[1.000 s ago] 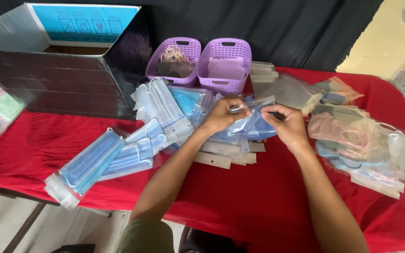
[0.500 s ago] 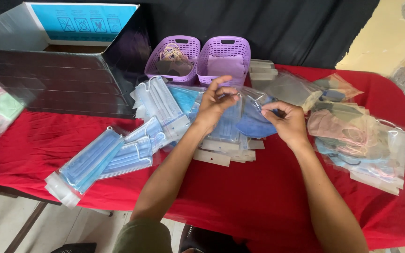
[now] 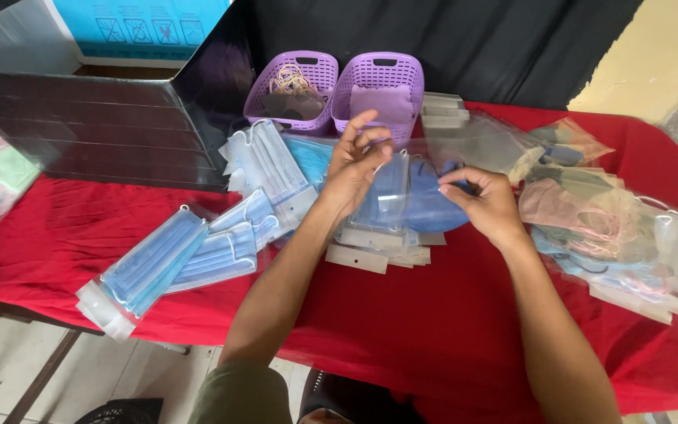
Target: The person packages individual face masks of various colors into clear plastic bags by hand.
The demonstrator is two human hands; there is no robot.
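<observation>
On the red tablecloth point(image 3: 402, 338), seen from the head camera, both hands work at the middle of the table over one clear plastic sleeve point(image 3: 390, 192) and a blue face mask point(image 3: 433, 208). The left hand point(image 3: 355, 169) pinches the top edge of the sleeve, thumb and forefinger closed on it and the other fingers spread upward. The right hand point(image 3: 484, 200) is closed narrowly on the mask's right end, which lies partly inside the sleeve, so the mask looks only part-way in.

Under the sleeve lies a small stack of flat empty sleeves point(image 3: 378, 251) with white header strips; these seem yet to be filled. To the left, several packed blue masks point(image 3: 174, 263) lie fanned out in their clear bags, work that looks finished. To the right a heap of bagged masks in pink and muted colours point(image 3: 606, 228) rests near the table edge.

Behind the hands stand two purple baskets point(image 3: 331, 90), one with rubber bands in it, and a dark open box point(image 3: 103, 126) sits at the far left.
</observation>
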